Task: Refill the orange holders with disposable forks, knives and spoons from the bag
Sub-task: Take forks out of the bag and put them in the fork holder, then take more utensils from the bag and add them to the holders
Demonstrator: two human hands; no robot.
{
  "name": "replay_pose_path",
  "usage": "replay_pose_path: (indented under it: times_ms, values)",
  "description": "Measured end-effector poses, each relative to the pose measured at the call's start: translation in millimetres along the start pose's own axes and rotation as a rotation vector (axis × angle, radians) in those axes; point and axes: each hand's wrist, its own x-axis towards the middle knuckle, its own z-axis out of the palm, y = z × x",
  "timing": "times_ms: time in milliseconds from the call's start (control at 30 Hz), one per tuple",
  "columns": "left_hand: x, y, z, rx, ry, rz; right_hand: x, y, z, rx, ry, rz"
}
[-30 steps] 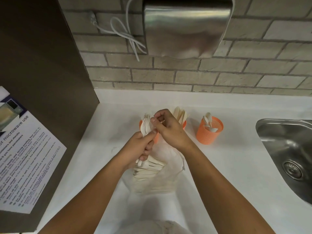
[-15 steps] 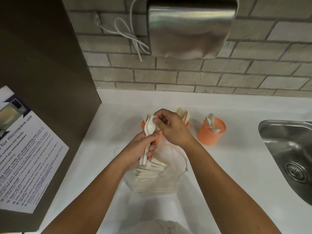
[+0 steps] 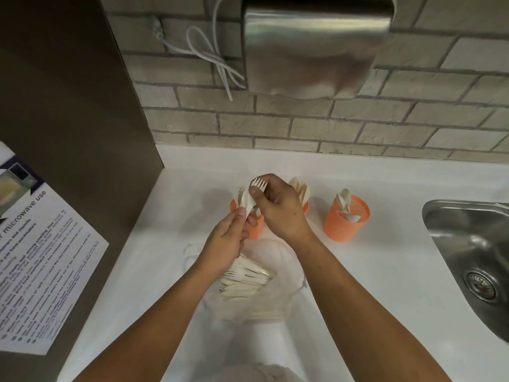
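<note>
Over the orange holder (image 3: 254,230), left hand (image 3: 227,238) and right hand (image 3: 281,210) pinch the fork (image 3: 259,184).

The right hand (image 3: 278,209) hides most of the middle orange holder (image 3: 305,206).

White fork (image 3: 260,184) tines-up over left orange holder (image 3: 254,230); bag (image 3: 275,307) (clear) nearer, cutlery (image 3: 245,274) inside.

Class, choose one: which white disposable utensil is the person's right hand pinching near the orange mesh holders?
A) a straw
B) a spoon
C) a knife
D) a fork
D: the white plastic fork shows its tines above the thumb of the right hand.
</note>
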Motion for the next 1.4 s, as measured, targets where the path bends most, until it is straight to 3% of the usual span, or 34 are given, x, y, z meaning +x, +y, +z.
replay_pose_path:
  times_ms: [233, 433, 600, 733, 800, 900, 1000, 1100, 1200, 1300, 1400]
  values:
    - [33.3, 1.8, -23.6, 0.284, 0.061, 0.274, 24.7, -10.9, -9.0, -0.073, 0.061, -0.08]
    - [48.7, 11.8, -39.3, 0.307, 0.262, 0.237, 45.5, -12.5, -13.0, -0.262, 0.117, -0.153]
    - [29.7, 5.9, -39.9, 0.254, 0.25, 0.155, 49.9, 4.4, -8.5, -0.491, 0.059, -0.162]
    - [-4.2, -9.5, -29.2, 0.256, 0.151, 0.106, 38.6, 23.2, -5.1, -0.611, -0.208, -0.199]
    - [-16.2, -21.1, -28.3, 0.323, 0.068, 0.072, 33.2, 33.3, -4.4, -0.78, -0.279, -0.281]
    - [-25.4, -39.3, -33.8, 0.489, -0.075, 0.093, 22.0, 27.7, -3.9, -0.96, -0.214, -0.437]
    - [-30.7, -52.0, -39.2, 0.726, -0.203, 0.123, 3.7, -0.7, 2.8, -0.701, -0.116, -0.564]
    - [-33.1, -60.5, -41.7, 0.943, -0.271, 0.078, -17.2, -12.5, 8.9, -0.422, -0.469, -0.318]
    - [-37.7, -60.3, -41.5, 1.119, -0.295, -0.028, -42.3, 13.8, 18.6, -0.724, -0.878, 0.002]
    - [-42.6, -54.3, -38.7, 1.269, -0.272, -0.058, -71.0, 44.1, 26.8, -1.059, -0.904, 0.126]
    - [-45.5, -52.9, -38.8, 1.305, -0.278, -0.062, -84.1, 61.1, 32.0, -1.049, -0.837, 0.152]
